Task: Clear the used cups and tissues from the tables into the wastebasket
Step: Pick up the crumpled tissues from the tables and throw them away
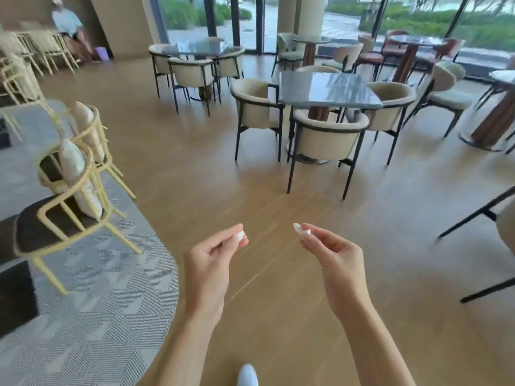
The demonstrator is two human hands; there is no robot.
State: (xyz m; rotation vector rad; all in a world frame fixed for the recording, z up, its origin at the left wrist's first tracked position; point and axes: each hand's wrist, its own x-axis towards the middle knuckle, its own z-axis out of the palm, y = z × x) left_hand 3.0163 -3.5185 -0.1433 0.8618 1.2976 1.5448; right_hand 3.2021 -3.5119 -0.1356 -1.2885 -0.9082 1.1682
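- Head view: left hand (207, 256) pinches a small white tissue scrap (241, 235) between thumb and curled fingers (232, 229).
- Right hand (330, 250) pinches a second scrap (301, 229) the same way, just across from the left.
- Both hang over wood floor (278, 274).
- Grey square desk (326, 89) well beyond the fingers, chairs (326, 140) round it.
- Rug (92, 302) left of the left hand.
- White shoe tip (247, 376) below, between the forearms.

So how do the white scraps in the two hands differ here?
The left scrap sits tucked between the left hand's fingertips, mostly hidden; the right scrap juts out past the right hand's fingertips and shows more. Both are small, white and pinched above the wooden floor.
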